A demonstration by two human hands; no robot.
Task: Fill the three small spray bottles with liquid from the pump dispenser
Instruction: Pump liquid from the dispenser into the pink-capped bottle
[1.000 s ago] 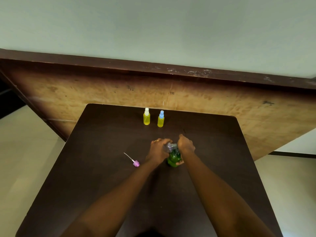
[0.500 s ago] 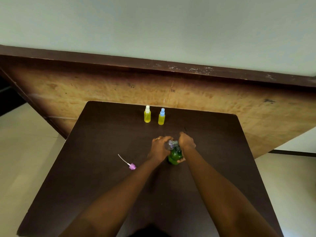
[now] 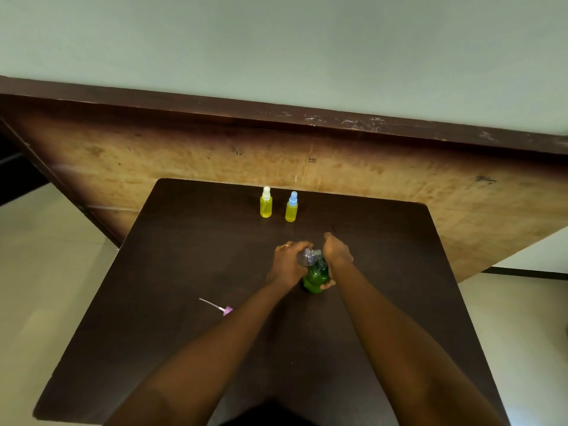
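Observation:
A green pump dispenser [image 3: 315, 276] stands mid-table. My right hand [image 3: 337, 253] rests on its pump head with fingers closed over it. My left hand [image 3: 289, 262] grips a small clear spray bottle [image 3: 305, 256] held against the dispenser's spout. Two small bottles of yellow liquid stand at the far edge: one with a white cap [image 3: 266, 202], one with a blue cap [image 3: 291, 207]. A pink spray cap with its thin tube [image 3: 222, 308] lies on the table left of my left forearm.
The dark brown table [image 3: 172, 272] has its far edge against a worn wooden panel [image 3: 368, 167]. Pale floor shows on both sides of the table.
Both hands stay on the dispenser and the clear bottle. Only the view has shifted a little.

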